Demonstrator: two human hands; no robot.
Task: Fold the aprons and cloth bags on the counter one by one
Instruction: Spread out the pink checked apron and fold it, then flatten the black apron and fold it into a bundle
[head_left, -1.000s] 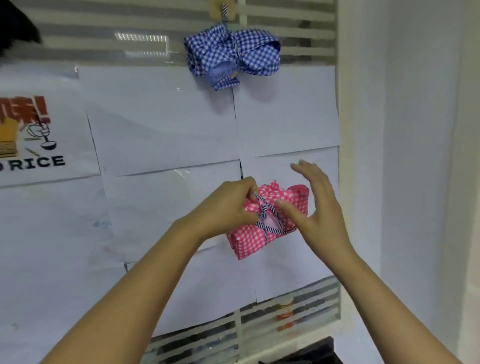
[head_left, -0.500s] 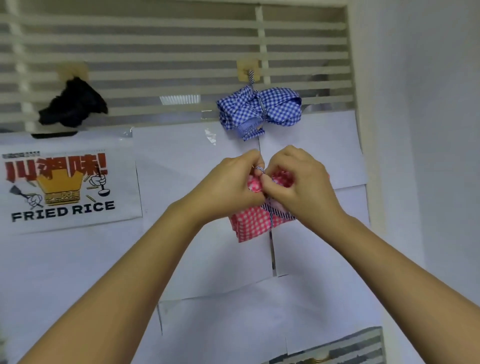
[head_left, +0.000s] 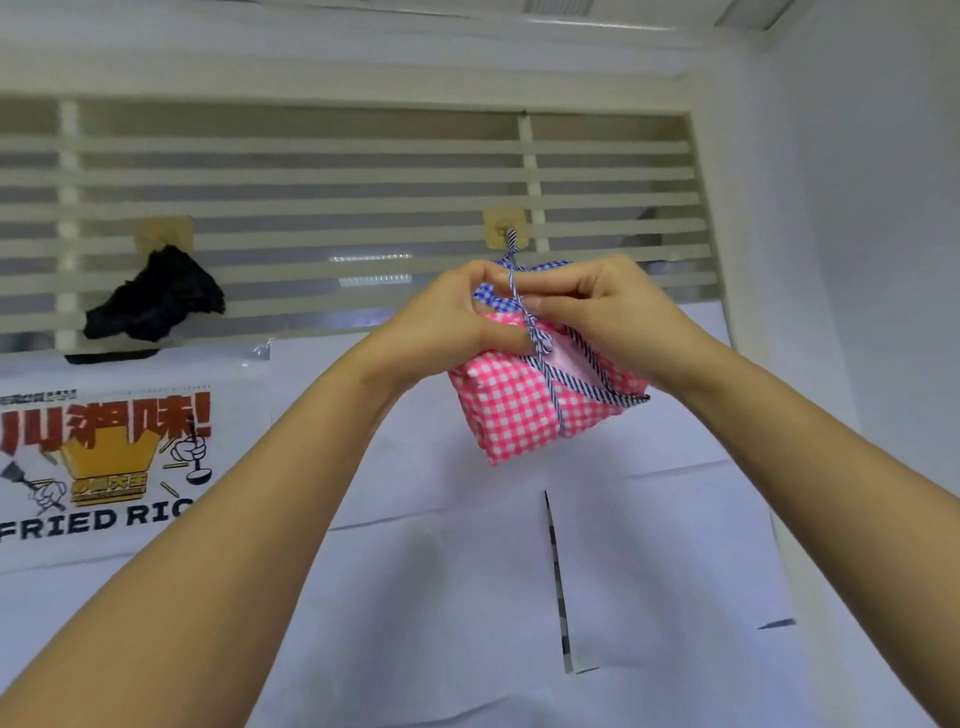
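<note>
Pink-and-white checked cloth bundle (head_left: 519, 415), folded and tied with a blue-and-white striped cord (head_left: 521, 299), hangs just below both hands. The left hand (head_left: 447, 325) grips its top edge, thumb pressed on the fabric. The right hand (head_left: 610, 312) pinches the cord above the knot, beneath a beige wall hook (head_left: 503, 224). A blue checked cloth (head_left: 487, 292) shows behind the fingers.

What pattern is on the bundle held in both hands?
Pink-and-white gingham bundle, tied with blue-striped string; clearest in the head view.

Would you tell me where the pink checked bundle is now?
Head view, right of centre: the pink checked bundle is held by the left hand and right hand, just below the blue checked bundle.
</note>
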